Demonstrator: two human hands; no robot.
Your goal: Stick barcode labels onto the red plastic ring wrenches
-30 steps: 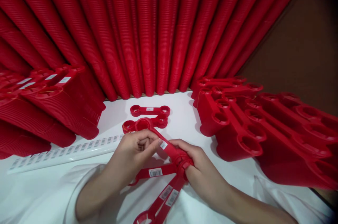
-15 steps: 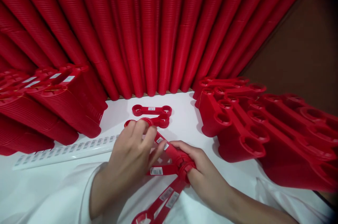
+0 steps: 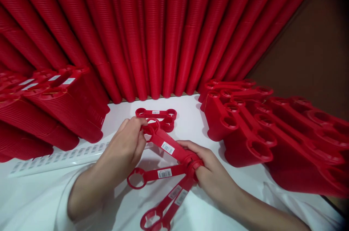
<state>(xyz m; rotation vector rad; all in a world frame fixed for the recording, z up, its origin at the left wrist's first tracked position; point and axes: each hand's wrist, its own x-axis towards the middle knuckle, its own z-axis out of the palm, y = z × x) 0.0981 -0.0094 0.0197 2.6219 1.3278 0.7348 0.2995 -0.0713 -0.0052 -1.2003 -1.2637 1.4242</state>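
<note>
My right hand [image 3: 214, 169] is closed around one end of several flat red plastic pieces with a ring at each end. They fan out to the left and downward, with white barcode labels on their bars. The upper fanned piece [image 3: 177, 150] carries a barcode label. Below it, another ringed piece [image 3: 152, 175] points left, and two more slant toward the bottom edge. My left hand [image 3: 127, 145] has its fingers pinched at the ring end of the upper pieces; its fingertips are partly hidden.
A loose labelled piece [image 3: 156, 112] and a small pile [image 3: 168, 125] lie ahead on the white table [image 3: 188, 109]. A barcode label sheet [image 3: 54, 158] lies at left. Red stacks stand left [image 3: 62, 114] and right [image 3: 245, 133], with tall stacked columns [image 3: 155, 35] behind.
My left hand has moved left, off the labelled bar to the ring end. The upper label and the left-pointing piece's ring now show. My right hand has kept its grip.
</note>
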